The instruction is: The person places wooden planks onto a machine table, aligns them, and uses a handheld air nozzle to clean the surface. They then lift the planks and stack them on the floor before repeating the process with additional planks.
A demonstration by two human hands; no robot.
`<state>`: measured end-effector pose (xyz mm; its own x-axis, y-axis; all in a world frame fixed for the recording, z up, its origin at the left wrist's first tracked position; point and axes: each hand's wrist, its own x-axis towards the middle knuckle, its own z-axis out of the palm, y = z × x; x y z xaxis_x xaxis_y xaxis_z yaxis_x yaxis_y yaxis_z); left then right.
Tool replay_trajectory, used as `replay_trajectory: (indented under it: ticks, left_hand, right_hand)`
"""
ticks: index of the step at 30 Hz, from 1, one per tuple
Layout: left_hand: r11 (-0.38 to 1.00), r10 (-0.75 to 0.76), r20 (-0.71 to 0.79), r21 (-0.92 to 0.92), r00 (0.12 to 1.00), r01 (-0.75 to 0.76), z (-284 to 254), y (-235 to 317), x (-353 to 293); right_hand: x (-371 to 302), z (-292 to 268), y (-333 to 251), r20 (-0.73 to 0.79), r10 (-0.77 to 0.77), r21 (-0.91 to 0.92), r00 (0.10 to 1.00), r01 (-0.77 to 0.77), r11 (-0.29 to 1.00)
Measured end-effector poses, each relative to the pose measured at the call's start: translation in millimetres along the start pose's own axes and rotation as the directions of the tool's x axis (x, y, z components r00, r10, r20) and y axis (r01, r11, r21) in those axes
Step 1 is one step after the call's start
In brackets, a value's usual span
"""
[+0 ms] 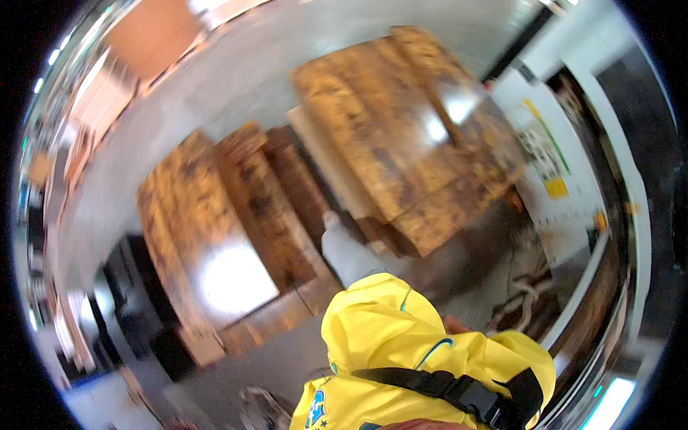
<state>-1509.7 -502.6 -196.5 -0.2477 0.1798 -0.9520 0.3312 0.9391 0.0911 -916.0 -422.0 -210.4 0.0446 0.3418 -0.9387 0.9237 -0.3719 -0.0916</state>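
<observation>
My left arm in a yellow sleeve reaches forward, with a grey covering that may be a glove or an undersleeve. At its end a small pale bit of my left hand (330, 218) shows, blurred. It lies at the edge of a stepped stack of brown mottled wooden boards (265, 193); whether it touches them I cannot tell. To its right stands a larger stack of glossy mottled boards (380, 107), with paler board edges below. Of my right hand (455, 325) only a bit of skin shows beside the yellow sleeve; its fingers are hidden.
A white machine (555, 136) with a yellow label and a rail stands along the right. Dark equipment (140, 301) is beside the left stack. Further back left are a large brown stack (152, 36) and pale panels (100, 97). Grey concrete floor (244, 75) runs behind the stacks.
</observation>
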Motion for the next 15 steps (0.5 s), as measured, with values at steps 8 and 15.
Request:
replay_trajectory:
  ticks: [8, 15]
  left_hand:
    - [0.862, 0.276, -0.029, -0.435, 0.961, -0.261, 4, 120, 23]
    - [0.770, 0.485, -0.127, -0.407, 0.865, -0.491, -23, 239, 13]
  right_hand:
    - [9, 42, -49, -0.129, 0.372, 0.791, 0.919, -0.130, 0.598]
    - [-41, -44, -44, -0.698, 0.493, 0.703, 0.519, 0.366, 0.610]
